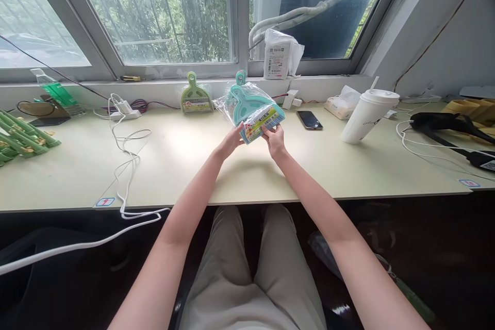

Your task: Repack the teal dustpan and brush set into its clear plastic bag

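A teal dustpan [253, 106] in clear plastic wrap, with a yellow and blue label, is held up over the pale table, its handle pointing away toward the window. My left hand [232, 142] grips its lower left corner. On its near right edge, my right hand [274, 139] is closed with the fingertips at the label. Behind it another teal handle [240, 78] shows, mostly hidden. A green dustpan [196, 98] with a label leans against the sill to the left.
On the table [247, 185], white cables [133, 157] and green stalks [25, 136] lie left. At right are a phone [309, 120], a tissue pack [340, 105], a tall white cup [369, 116] and black straps [448, 129]. A wrapped box [279, 56] stands on the sill.
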`<state>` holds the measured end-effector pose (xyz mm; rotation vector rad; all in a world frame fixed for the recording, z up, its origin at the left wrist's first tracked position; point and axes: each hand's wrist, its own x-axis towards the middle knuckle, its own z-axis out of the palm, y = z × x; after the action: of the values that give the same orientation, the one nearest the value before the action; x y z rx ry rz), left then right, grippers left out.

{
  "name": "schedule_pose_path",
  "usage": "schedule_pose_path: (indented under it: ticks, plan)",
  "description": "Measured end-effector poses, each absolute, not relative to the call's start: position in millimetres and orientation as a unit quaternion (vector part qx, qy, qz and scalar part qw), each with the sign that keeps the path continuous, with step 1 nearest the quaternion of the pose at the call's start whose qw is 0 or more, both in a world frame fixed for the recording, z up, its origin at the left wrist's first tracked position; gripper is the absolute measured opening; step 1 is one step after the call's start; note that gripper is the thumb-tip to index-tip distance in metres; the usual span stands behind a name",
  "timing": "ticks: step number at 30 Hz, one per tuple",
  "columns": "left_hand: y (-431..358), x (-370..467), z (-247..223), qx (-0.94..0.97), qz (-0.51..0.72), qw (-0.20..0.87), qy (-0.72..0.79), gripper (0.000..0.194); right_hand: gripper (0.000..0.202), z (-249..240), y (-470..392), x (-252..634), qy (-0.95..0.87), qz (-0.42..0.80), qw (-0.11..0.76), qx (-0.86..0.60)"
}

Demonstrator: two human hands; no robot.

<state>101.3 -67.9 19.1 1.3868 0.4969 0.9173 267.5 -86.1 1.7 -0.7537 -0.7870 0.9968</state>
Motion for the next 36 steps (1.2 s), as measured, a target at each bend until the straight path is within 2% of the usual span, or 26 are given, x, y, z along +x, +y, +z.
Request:
schedule_pose_path:
  ticks: [6,9,13,16,19,24,28,32,36]
  plan:
    - [-61.5,110.7,7.2,0.598,0.487,0.567,0.289,0.06,0.043,0.2,-85.8,264.1,-0.344,0.466,0.742,-0.337]
    - [-60.4,117.6,3.3,0.555,0.535,0.545,0.329,0.055,0.044,-0.7,-85.2,263.1,-0.343,0.476,0.737,-0.335]
    - [-63.3,122.4,4.8,0.542,0.582,0.52,0.312,0.052,0.043,-0.9,-85.2,262.6,-0.337,0.494,0.733,-0.323]
    - [-64.8,121.2,6.2,0.587,0.559,0.513,0.281,0.059,0.04,-0.6,-85.2,265.4,-0.325,0.498,0.737,-0.321]
    - [-65.7,116.6,6.1,0.634,0.475,0.544,0.275,0.068,0.039,-0.1,-85.2,269.4,-0.317,0.491,0.742,-0.329]
    - [-69.5,110.2,9.6,0.652,0.407,0.597,0.23,0.063,0.038,1.1,-85.7,271.0,-0.311,0.484,0.752,-0.32]
    - [-68.2,111.1,12.9,0.604,0.43,0.63,0.228,0.059,0.04,1.2,-85.7,269.3,-0.322,0.48,0.75,-0.323]
    - [-60.0,112.3,5.0,0.577,0.507,0.594,0.24,0.063,0.043,-1.8,-84.4,266.3,-0.329,0.481,0.741,-0.334]
    - [-57.5,113.7,-7.6,0.607,0.454,0.606,0.242,0.07,0.042,-7.5,-81.9,266.7,-0.315,0.453,0.748,-0.369]
